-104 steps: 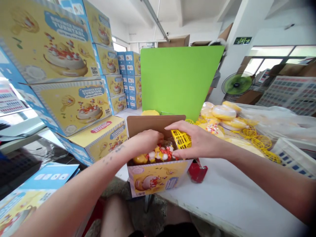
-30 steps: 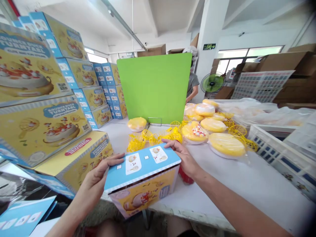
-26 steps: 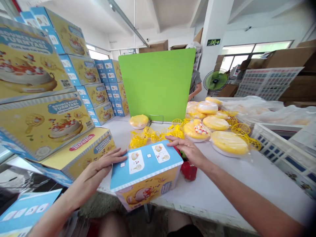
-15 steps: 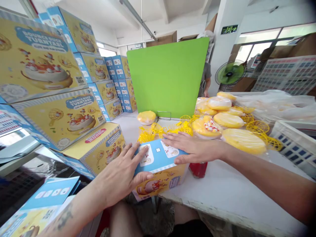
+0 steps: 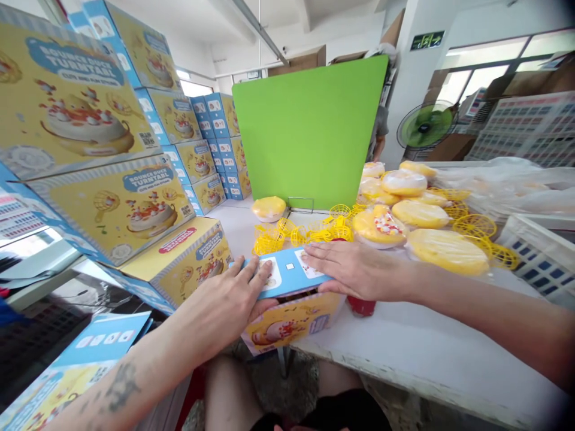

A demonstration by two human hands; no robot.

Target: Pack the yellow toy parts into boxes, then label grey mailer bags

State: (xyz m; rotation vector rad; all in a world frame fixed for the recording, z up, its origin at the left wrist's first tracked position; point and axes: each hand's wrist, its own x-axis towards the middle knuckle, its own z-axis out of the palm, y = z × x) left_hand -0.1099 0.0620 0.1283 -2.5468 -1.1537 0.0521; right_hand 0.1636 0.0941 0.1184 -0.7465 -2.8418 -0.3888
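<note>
Head view: the left hand [image 5: 224, 305] lies released, fingers spread, on the left part of a blue lid [image 5: 286, 281], and the right hand [image 5: 362, 270] lies flat, gripping nothing, on its right part. The lid tops a yellow printed carton [image 5: 290, 326] just below the centre of the frame, a dark gap along its front edge. Beyond the carton lie yellow mesh scoops [image 5: 341, 230], with a red object [image 5: 362, 307] at its right, bagged yellow-and-white toys [image 5: 447, 251] at centre right, a green board [image 5: 309, 137] at upper centre and stacked Bounce Duck boxes [image 5: 150, 212] at left.
</note>
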